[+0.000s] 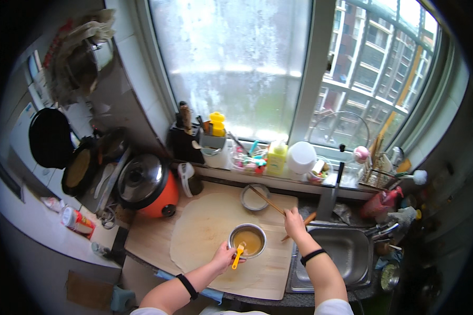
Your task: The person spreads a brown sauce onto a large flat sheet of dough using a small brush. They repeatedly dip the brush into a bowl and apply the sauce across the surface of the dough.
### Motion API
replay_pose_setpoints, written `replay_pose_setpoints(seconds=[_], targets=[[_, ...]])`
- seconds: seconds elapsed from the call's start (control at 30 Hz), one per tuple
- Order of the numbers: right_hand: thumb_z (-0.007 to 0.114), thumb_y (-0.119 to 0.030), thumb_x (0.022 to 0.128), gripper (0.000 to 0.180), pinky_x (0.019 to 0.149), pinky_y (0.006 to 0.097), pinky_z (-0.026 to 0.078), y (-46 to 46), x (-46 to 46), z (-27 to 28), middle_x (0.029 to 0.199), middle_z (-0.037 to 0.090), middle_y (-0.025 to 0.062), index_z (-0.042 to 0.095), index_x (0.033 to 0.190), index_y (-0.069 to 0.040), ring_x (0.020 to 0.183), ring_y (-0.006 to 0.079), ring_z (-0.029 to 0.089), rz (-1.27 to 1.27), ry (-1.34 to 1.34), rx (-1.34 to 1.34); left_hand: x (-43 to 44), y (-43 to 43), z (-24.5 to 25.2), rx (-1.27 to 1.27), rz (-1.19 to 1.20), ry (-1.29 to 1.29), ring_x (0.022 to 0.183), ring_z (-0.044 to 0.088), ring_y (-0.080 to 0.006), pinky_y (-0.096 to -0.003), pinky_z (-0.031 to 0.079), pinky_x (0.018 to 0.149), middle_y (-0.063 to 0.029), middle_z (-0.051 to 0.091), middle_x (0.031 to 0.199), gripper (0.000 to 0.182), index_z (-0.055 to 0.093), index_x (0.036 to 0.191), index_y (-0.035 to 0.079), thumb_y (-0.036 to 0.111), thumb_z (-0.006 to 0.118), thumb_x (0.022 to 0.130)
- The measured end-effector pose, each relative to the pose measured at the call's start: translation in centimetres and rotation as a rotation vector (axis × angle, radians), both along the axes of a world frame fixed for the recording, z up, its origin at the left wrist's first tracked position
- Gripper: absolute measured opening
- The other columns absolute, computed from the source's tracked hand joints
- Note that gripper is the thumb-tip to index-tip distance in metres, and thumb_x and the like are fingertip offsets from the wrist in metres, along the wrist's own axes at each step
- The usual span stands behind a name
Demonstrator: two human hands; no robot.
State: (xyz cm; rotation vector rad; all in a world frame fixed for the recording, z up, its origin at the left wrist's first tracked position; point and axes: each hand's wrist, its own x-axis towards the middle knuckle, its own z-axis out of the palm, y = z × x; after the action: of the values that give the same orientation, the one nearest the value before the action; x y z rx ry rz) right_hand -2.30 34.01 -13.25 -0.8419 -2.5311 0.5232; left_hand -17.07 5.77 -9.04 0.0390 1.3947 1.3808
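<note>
My left hand (223,256) grips the rim of a small metal bowl (264,245) holding a cloudy yellowish-brown liquid (250,240). A yellow-handled brush (238,258) leans in that bowl, its handle over the near rim by my fingers. In my right hand (295,223) are wooden chopsticks (271,202), their tips at a second metal bowl of white powder (254,199). A large thin round sheet of dough (195,236) spreads under the held bowl on a wooden board (146,240). Partly hidden behind my right hand lies a tapered wooden rolling pin (310,218).
An orange rice cooker (161,197) stands at the board's left back, near a plastic measuring jug (190,181). On the right is a steel sink (339,256). Bottles, tubs and a knife block (185,143) line the windowsill. Pans (79,169) are at the far left.
</note>
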Motion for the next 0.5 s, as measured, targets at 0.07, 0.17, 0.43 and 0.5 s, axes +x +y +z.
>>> replay_pose_setpoints(seconds=[0.07,0.17,0.43,0.5], targets=[[0.057,-0.001,0.082,0.030,0.077,0.0480,0.050,0.8,-4.0,-2.1,0.101,0.054,0.0206,0.058,0.110,-0.009,0.092,0.0406,0.059,0.009,-0.070,0.073,-0.6,-3.7,1.3,-0.002,0.065,0.053,0.083,0.067,-0.0344,-0.0456,0.063,0.073,-0.0196,0.055,0.107,0.025,0.035,0.119,0.003,0.003,0.042,0.095],[0.062,-0.003,0.078,0.042,0.084,0.0452,0.048,1.7,-7.6,-3.2,0.114,0.053,0.0186,0.052,0.119,-0.006,0.105,0.0362,0.057,0.049,-0.338,0.049,-1.1,-8.3,2.4,-0.038,0.160,0.105,0.083,0.067,-0.0323,-0.0460,0.063,0.073,-0.0187,0.054,0.106,0.024,0.035,0.118,0.003,0.002,0.042,0.095],[0.075,-0.014,0.070,0.052,0.088,0.0480,0.040,-12.7,-4.5,8.6,0.105,0.055,0.0138,0.055,0.117,-0.009,0.099,0.0341,0.052,0.449,0.375,0.127,-0.5,-13.7,2.6,0.101,0.411,0.093,0.086,0.066,-0.0291,-0.0448,0.063,0.074,-0.0175,0.053,0.107,0.016,0.036,0.111,0.004,0.002,0.042,0.097],[0.083,-0.020,0.064,0.066,0.081,0.0441,0.038,-19.3,-2.9,11.1,0.095,0.056,0.0057,0.057,0.124,-0.016,0.090,0.0286,0.051,0.774,0.251,0.078,0.0,-13.9,2.7,0.119,0.448,0.075,0.086,0.066,-0.0273,-0.0424,0.062,0.076,-0.0157,0.054,0.105,0.016,0.037,0.112,0.005,0.005,0.044,0.097]])
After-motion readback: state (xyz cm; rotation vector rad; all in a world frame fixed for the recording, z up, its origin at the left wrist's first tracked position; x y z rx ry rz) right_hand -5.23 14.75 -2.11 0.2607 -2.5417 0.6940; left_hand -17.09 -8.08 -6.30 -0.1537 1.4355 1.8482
